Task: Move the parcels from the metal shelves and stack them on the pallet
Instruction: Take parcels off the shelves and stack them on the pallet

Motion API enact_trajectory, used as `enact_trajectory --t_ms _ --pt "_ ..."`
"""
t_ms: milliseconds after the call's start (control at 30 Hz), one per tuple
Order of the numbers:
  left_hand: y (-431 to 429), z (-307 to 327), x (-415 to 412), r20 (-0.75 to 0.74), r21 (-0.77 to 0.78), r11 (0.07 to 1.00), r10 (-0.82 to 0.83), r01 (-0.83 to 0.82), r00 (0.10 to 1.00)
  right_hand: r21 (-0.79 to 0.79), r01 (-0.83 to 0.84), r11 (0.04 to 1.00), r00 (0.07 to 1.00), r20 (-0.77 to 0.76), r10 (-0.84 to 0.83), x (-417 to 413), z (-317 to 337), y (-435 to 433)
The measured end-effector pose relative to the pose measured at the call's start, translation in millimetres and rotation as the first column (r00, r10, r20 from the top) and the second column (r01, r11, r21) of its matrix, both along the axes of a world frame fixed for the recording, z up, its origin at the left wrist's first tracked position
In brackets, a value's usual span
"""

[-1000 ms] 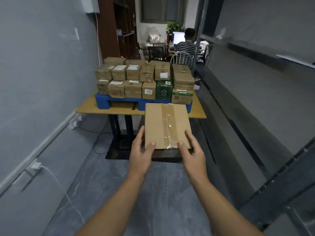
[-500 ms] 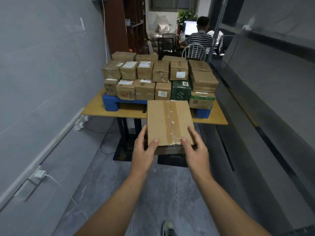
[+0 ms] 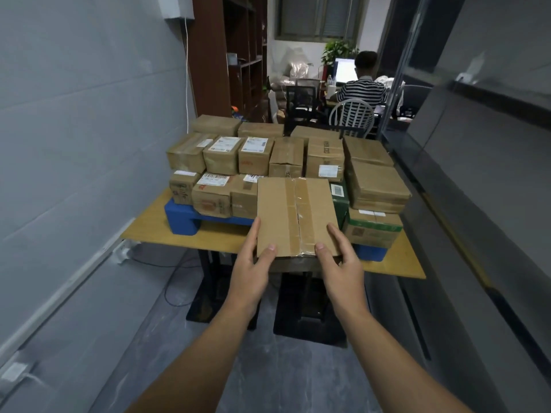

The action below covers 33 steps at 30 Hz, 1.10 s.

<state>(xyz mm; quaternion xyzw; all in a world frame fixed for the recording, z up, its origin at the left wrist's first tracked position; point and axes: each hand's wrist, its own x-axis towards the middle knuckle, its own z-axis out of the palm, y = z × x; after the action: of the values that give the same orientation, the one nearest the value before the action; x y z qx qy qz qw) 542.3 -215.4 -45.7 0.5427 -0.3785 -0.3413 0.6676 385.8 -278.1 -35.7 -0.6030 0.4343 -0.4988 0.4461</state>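
Observation:
I carry a flat brown parcel [image 3: 295, 214] sealed with clear tape, held level in front of me. My left hand [image 3: 253, 263] grips its near left corner, thumb on top. My right hand [image 3: 340, 260] grips the near right corner the same way. Beyond it a blue pallet [image 3: 180, 217] lies on a wooden table [image 3: 167, 231]. Several brown parcels [image 3: 286, 158] are stacked on the pallet in two layers, with a green box [image 3: 340, 198] and a green-banded box [image 3: 372, 229] at the right. The carried parcel hides part of the front row.
A grey wall [image 3: 74, 144] runs along the left, a dark metal shelf face [image 3: 477, 174] along the right, leaving a narrow aisle. The table's black legs [image 3: 301, 299] stand ahead on the floor. Farther back a person [image 3: 362, 84] sits at a desk beside brown shelving [image 3: 235, 55].
I have walked closer to the table. The pallet and its stack now appear larger, and the carried parcel now overlaps the front row of boxes. Both hands keep the same grip.

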Motion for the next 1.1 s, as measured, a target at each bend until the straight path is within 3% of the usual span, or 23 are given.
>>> enact_trajectory --t_ms 433,867,1100 --pt "-119.6 8.3 62.0 -0.065 -0.045 0.984 0.167 -0.17 0.984 -0.041 -0.03 0.999 0.996 -0.089 0.026 56.5 21.7 -116.0" --pt "-212.2 42.8 119.4 0.002 -0.189 0.98 -0.067 0.066 0.998 -0.151 0.12 0.981 0.992 -0.024 -0.125 109.8 66.5 -196.2" --pt "-249.1 63.7 149.0 0.039 -0.14 0.988 0.063 -0.057 0.997 -0.188 0.073 0.979 0.994 -0.06 -0.086 143.4 75.4 -229.6"
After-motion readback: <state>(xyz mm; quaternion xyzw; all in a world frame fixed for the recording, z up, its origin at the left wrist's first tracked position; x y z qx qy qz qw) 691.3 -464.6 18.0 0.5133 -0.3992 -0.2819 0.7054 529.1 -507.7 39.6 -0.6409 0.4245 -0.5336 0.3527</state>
